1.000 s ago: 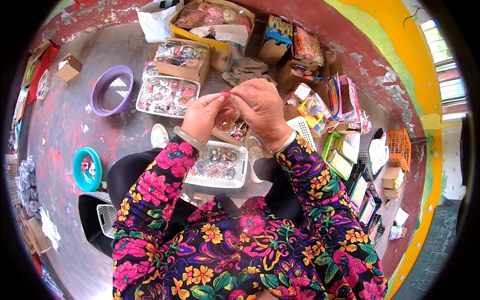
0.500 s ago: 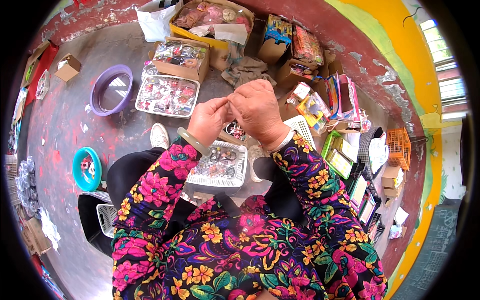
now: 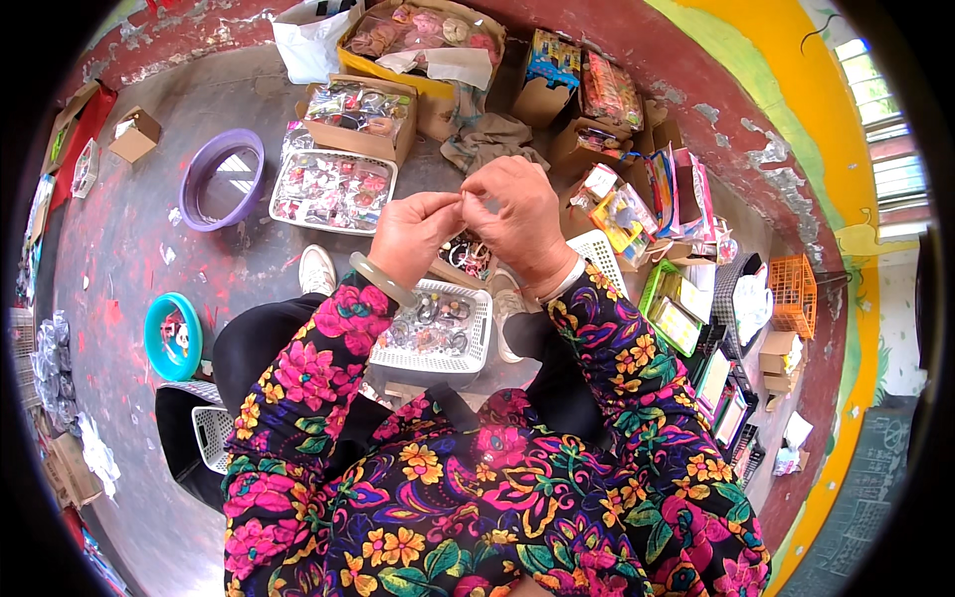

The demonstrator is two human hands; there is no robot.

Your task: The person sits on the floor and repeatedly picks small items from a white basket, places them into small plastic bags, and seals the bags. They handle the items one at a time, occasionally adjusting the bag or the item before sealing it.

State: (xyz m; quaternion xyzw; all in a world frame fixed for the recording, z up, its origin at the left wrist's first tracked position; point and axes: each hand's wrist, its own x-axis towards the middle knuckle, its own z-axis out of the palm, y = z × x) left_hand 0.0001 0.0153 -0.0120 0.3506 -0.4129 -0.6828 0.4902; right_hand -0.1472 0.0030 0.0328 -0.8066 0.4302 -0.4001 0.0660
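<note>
My left hand (image 3: 406,242) and my right hand (image 3: 525,221) meet in front of me, thumb and finger of each pinched together. Their fingertips touch or nearly touch; whatever lies between them is too small to make out. Below them, between my feet, stands a white plastic basket (image 3: 481,343) with clear packets of small dark and coloured items. Partly hidden behind my hands is a small box of dark and light bands (image 3: 466,255). Beyond my left hand sits a white tray (image 3: 282,212) full of packets with pink pieces.
A purple basin (image 3: 189,189) and a teal basin (image 3: 155,338) stand on the floor at left. Cardboard boxes (image 3: 403,139) of packaged goods line the far wall. At right are a green tray (image 3: 652,298), an orange crate (image 3: 794,289) and stacked goods.
My right hand's fingers have opened out somewhat, leaving a gap behind the pinch. My left hand has shifted very slightly; the surroundings look the same.
</note>
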